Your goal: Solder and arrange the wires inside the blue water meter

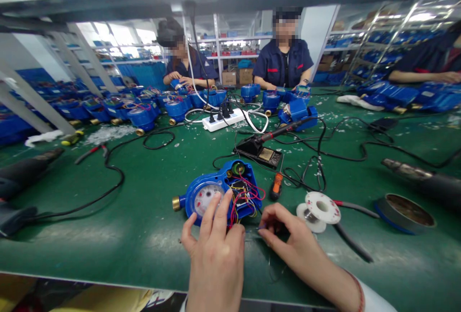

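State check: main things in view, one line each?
Blue meter: compartment open, wires exposed
Left grip: fingers spread over the meter; thumb's hold unclear
Right grip: fingertips pinched on a thin piece, too blurred to name
Soldering iron: resting in stand; hot or cold unclear
Power strip: plugs inserted; live or not, unclear
Screwdriver: on bench, not held
Spool: tilted, not held

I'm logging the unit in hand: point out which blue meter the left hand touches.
The blue meter at the front middle of the green bench, its dial partly covered by the left hand; the other blue meters sit farther back.
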